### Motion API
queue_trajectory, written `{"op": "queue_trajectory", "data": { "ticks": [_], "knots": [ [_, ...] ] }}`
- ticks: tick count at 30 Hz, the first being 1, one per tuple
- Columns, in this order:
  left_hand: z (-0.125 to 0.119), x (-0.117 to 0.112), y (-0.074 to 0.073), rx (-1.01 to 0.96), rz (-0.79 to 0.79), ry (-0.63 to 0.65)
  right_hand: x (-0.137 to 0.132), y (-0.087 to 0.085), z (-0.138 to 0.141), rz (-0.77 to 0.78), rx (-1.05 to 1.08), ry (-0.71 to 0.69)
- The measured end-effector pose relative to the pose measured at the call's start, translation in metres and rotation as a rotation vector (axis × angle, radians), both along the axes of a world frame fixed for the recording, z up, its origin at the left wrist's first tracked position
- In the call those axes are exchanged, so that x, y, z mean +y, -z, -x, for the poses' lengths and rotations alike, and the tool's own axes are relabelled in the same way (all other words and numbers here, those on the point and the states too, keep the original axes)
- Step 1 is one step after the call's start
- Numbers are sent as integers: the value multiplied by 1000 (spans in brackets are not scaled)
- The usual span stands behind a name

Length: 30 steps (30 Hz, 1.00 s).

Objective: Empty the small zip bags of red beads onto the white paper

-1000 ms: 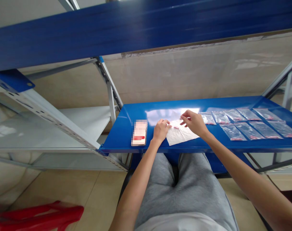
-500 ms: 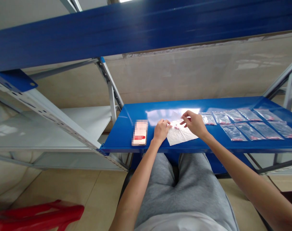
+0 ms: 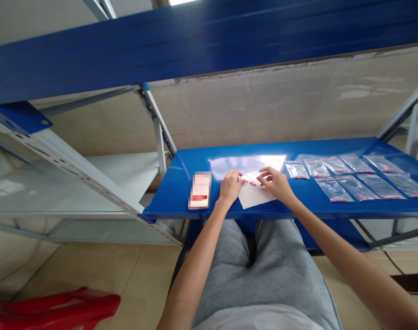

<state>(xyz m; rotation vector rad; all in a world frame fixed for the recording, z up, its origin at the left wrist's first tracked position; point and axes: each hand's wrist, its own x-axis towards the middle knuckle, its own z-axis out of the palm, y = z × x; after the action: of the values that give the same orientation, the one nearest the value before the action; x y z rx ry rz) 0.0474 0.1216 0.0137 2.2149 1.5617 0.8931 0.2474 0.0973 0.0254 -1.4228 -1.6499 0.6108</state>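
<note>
Centrally, the left hand (image 3: 231, 187) and right hand (image 3: 275, 183) meet over a small translucent packet (image 3: 252, 178) flecked with red. The fingers of each hand are bunched and pinch one end of the packet, which spans the short gap between the hands. Directly beneath both hands, a crumpled white sheet (image 3: 253, 196) lies flat on a blue steel shelf (image 3: 170, 199), and the packet rests on its upper part. Left of the left hand, just beside it, lies a blurred rectangle (image 3: 200, 190), its detail too obscured to identify. Right of the right hand, clear bags (image 3: 353, 183) with red contents lie in two neat rows on the shelf, the nearest bag (image 3: 296, 170) just beyond the fingertips. Below the hands are the person's grey trousers (image 3: 264, 270), and far below the left hand, on the tiled floor (image 3: 150, 284), sits a red plastic object (image 3: 53, 311).
</note>
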Motion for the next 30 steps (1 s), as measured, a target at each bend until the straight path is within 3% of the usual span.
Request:
{"op": "queue_trajectory", "data": {
  "ticks": [8, 19, 24, 30],
  "knots": [
    [-1, -1, -1, 33, -29, 7, -3, -2, 5, 29, 114, 57],
    [-1, -3, -7, 45, -68, 16, -1, 0, -1, 153, 446, 180],
    [-9, -24, -7, 6, -131, 70, -2, 7, 0, 149, 549, 252],
    [-27, -51, -3, -32, -56, 118, -6, 9, 6, 109, 531, 262]
  ]
}}
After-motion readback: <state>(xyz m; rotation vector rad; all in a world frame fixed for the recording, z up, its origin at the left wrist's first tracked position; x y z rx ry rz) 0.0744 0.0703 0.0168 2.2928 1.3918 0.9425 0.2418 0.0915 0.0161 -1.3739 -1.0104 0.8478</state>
